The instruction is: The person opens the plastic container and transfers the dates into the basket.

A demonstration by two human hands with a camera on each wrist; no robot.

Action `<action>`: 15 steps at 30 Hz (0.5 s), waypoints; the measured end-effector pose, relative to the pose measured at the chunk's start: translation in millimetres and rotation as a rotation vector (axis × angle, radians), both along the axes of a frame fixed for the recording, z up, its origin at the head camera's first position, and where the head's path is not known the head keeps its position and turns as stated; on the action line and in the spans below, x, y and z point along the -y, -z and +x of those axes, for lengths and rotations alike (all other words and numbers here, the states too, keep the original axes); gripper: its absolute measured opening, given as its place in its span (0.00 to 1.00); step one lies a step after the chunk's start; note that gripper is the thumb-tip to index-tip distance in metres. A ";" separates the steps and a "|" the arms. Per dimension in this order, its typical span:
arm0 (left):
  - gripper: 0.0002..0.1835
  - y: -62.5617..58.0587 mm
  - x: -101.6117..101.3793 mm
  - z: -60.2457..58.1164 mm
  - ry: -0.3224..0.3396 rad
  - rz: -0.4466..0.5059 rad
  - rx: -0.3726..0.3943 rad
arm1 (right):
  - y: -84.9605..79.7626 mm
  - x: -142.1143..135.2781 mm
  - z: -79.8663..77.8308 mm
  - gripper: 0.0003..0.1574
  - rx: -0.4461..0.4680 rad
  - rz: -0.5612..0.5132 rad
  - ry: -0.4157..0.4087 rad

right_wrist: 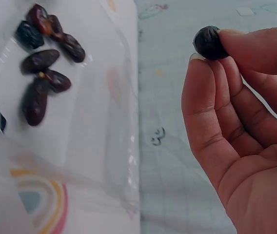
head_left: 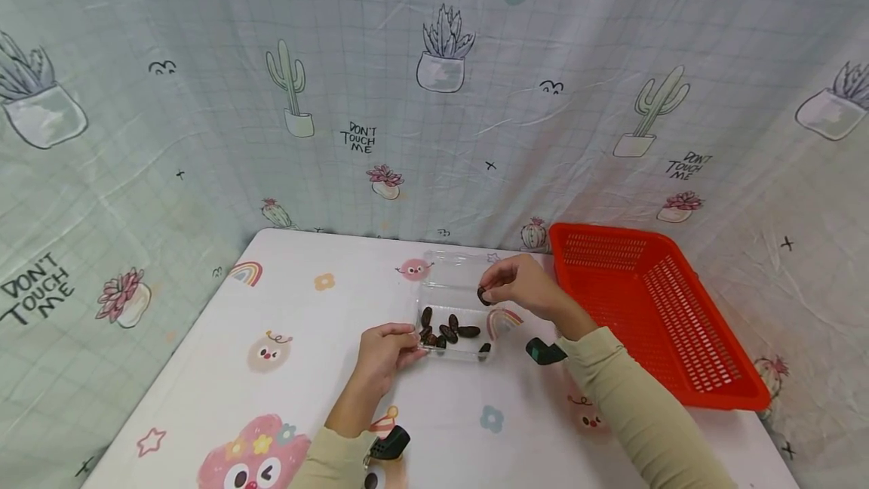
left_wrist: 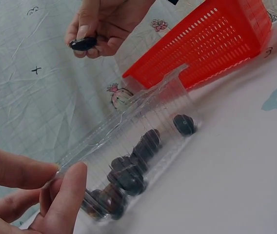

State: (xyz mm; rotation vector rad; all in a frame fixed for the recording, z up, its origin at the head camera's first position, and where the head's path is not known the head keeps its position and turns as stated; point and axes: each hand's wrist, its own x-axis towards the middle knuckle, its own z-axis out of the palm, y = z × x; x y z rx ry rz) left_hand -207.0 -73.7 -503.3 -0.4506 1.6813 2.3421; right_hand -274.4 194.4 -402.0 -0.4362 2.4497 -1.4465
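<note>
A clear plastic clamshell box [head_left: 458, 355] lies on the table, its lid [head_left: 453, 272] folded back away from the person. Several dark brown dates [head_left: 468, 331] are spread inside, most towards the left, with a single date [left_wrist: 184, 125] apart at the right end. At the box's left edge, my left hand [head_left: 382, 353] pinches the rim between thumb and fingers. My right hand [head_left: 521, 290] is raised above the right side of the box. Between its thumb and fingertips it pinches one dark date [right_wrist: 210, 43], clear of the other dates.
A red perforated plastic basket [head_left: 604, 308] stands at the right of the table, just beyond the right forearm. Behind the table hangs a patterned cloth [head_left: 407, 112]. A printed white cover [head_left: 285, 308] lies over the tabletop.
</note>
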 end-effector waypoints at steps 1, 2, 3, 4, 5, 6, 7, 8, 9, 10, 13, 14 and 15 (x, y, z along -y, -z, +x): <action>0.18 -0.1 -0.1 0.0 0.000 -0.001 0.002 | -2.2 -3.1 -0.8 0.08 -0.002 -0.008 0.003; 0.18 -0.3 -0.2 -0.1 -0.002 -0.002 0.004 | -4.4 -6.4 -1.6 0.09 -0.003 -0.016 0.008; 0.18 -0.4 -0.2 -0.2 -0.004 -0.001 0.003 | -6.3 -9.4 -2.5 0.09 0.003 -0.029 0.018; 0.18 -0.2 -0.2 -0.2 -0.006 -0.001 0.005 | -8.1 -12.4 -3.3 0.10 0.003 -0.038 0.026; 0.18 -0.1 -0.1 -0.2 -0.007 -0.001 0.005 | -9.9 -15.7 -4.3 0.11 -0.002 -0.041 0.033; 0.17 0.0 0.0 0.0 -0.008 -0.002 0.006 | -11.3 -18.9 -5.5 0.11 -0.008 -0.048 0.038; 0.18 -0.1 0.0 0.2 -0.009 -0.001 0.007 | -12.5 -22.5 -6.8 0.12 -0.014 -0.052 0.042; 0.17 -0.1 0.1 0.3 -0.010 -0.001 0.008 | -13.4 -25.7 -7.8 0.11 -0.016 -0.057 0.053; 0.17 0.0 0.1 0.5 -0.009 -0.001 0.007 | -14.1 -29.0 -8.8 0.12 -0.020 -0.062 0.060; 0.17 0.2 0.1 0.6 -0.009 0.000 0.004 | -14.3 -32.5 -10.0 0.11 -0.024 -0.066 0.068; 0.18 0.0 -0.1 0.8 -0.006 0.006 -0.003 | -14.7 -42.2 -12.4 0.11 -0.027 -0.083 0.070; 0.18 0.0 -0.3 0.7 -0.005 0.008 -0.007 | -14.8 -45.0 -12.7 0.11 -0.026 -0.084 0.071; 0.18 0.0 -0.5 0.7 -0.003 0.008 -0.008 | -14.9 -47.9 -13.2 0.11 -0.025 -0.085 0.070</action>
